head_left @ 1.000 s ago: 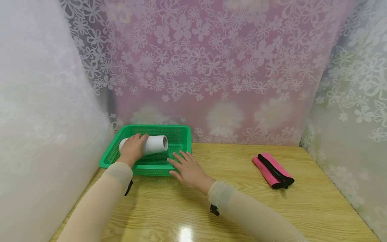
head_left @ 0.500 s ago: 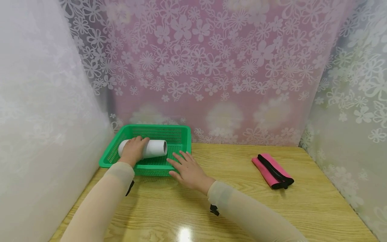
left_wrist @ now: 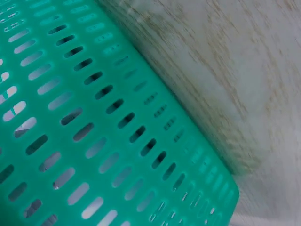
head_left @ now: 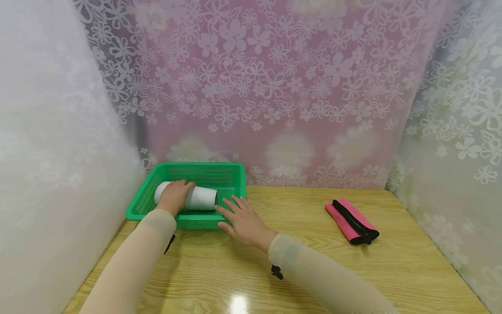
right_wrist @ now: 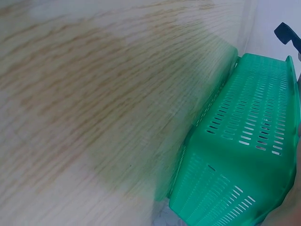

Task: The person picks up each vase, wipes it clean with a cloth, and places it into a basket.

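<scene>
In the head view, a green plastic basket (head_left: 196, 165) with slotted sides stands at the table's back left. Inside it lies a white hollow cylinder (head_left: 201, 199), its dark open end facing right. My left hand (head_left: 174, 198) grips the cylinder from above near its left end. My right hand (head_left: 246, 223) has its fingers spread over the basket's front right corner; whether they press the rim is unclear. The left wrist view is filled by the basket wall (left_wrist: 101, 106), with no hand showing. At the right wrist view's edge, a bit of my right hand (right_wrist: 286, 200) shows beside the basket.
A folded pink pouch (head_left: 353, 221) with black trim lies on the right of the wooden table (head_left: 306, 218). Flowered curtains (head_left: 274, 87) hang behind and on both sides. In the right wrist view, a black strap end (right_wrist: 283, 33) juts in at upper right.
The cylinder's open right end has dropped lower in the basket and now tips slightly downward. My left hand has moved down a little with it. My right hand has stayed almost still.
</scene>
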Demonstrator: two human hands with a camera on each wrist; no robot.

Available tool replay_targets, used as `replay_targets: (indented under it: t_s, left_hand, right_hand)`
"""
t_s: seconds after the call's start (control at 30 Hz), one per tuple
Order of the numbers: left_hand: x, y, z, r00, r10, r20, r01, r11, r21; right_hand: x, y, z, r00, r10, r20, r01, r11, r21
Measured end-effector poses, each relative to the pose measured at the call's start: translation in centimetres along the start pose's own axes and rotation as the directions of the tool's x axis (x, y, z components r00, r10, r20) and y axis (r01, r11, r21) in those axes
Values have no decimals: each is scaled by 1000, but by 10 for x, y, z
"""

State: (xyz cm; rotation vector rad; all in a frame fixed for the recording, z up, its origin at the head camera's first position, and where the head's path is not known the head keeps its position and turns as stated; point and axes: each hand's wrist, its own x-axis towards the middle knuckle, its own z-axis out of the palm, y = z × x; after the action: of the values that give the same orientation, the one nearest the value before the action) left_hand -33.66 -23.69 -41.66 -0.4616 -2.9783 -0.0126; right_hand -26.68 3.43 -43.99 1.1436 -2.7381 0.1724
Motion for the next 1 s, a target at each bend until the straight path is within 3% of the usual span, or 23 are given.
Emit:
replay_targets:
  t_s: [0.43,0.77,1.0]
  left_hand:
    - [-3,-5,-12,998,39,46,-35,997,-73]
    - [-3,-11,-19,995,6,99,2,997,-76]
    - [-1,-17,-29,987,-28,155,41,996,-81]
  right_hand:
    - [0,-1,0,1000,5,8,-5,1000,0]
    - [1,-3,-2,999,20,39,-19,1000,-8]
    - [2,-2,-2,1000,7,10,-7,1000,-14]
